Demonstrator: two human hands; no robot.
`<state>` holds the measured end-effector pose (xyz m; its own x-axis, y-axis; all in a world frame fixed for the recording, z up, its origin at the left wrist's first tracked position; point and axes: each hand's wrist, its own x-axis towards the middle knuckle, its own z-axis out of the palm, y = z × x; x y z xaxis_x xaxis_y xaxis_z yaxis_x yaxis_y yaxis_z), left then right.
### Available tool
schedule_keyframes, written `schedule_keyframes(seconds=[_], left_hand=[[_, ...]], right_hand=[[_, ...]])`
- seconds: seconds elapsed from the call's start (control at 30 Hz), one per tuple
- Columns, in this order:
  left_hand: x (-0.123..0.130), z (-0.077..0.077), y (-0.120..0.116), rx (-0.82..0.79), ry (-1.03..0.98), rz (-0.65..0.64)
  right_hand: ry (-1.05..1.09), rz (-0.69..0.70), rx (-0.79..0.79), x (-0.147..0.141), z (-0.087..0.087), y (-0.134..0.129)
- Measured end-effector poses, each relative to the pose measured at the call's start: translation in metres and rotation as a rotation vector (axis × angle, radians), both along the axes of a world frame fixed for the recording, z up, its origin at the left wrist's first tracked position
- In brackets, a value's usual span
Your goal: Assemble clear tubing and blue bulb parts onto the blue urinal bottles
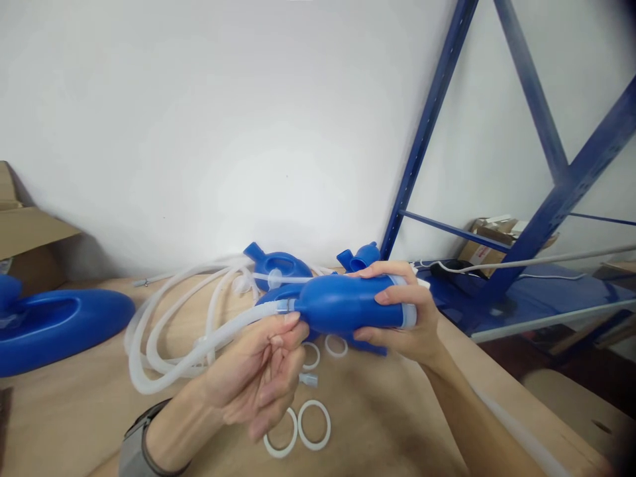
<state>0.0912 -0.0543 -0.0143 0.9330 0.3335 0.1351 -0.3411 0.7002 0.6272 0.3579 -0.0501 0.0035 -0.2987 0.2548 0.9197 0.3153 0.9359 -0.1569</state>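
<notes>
On my feed I count one blue container (94, 324) far left on the table (382, 411), then looped pale tubing (228, 326). My left hand (263, 377) pinches the tubing's end at the neck of one blue bottle (342, 305), other fingers loosely curled. Below the bottle lie four white rings (314, 424). My right hand (417, 321), half open, wraps its wide, white-rimmed end.

Head view, single: seen from above and behind the grip of the left hand (271, 374) and right hand (410, 318), at close range, facing forward and downward. The field takes in the wall (223, 132) beyond the grip, the tabletop (377, 414) beneath and blue rack (541, 205) to its right.
</notes>
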Motion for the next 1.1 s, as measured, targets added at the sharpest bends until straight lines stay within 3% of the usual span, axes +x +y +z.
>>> schedule_keyframes(seconds=[0.23,0.47,0.63,0.8,0.97,1.03,1.1], left_hand=[[0.005,-0.005,0.001,0.088,-0.095,-0.009],[0.007,0.0,0.001,0.175,-0.035,0.064],[0.008,0.004,0.003,0.34,0.167,0.287],[0.011,0.01,0.004,0.389,0.306,0.482],[0.011,0.014,0.009,0.536,0.385,0.521],[0.003,0.019,0.012,0.643,0.515,0.528],[-0.012,0.026,0.015,0.8,0.699,0.616]], right_hand=[[0.133,0.04,-0.04,-0.006,-0.009,0.008],[0.195,0.051,-0.086,-0.009,-0.011,0.01],[0.214,0.015,-0.097,-0.007,-0.014,0.013],[0.236,-0.045,-0.116,-0.007,-0.016,0.016],[0.259,-0.065,-0.1,-0.01,-0.013,0.016],[0.353,-0.115,-0.121,-0.007,-0.01,0.017],[0.568,-0.136,-0.149,0.002,-0.004,0.02]])
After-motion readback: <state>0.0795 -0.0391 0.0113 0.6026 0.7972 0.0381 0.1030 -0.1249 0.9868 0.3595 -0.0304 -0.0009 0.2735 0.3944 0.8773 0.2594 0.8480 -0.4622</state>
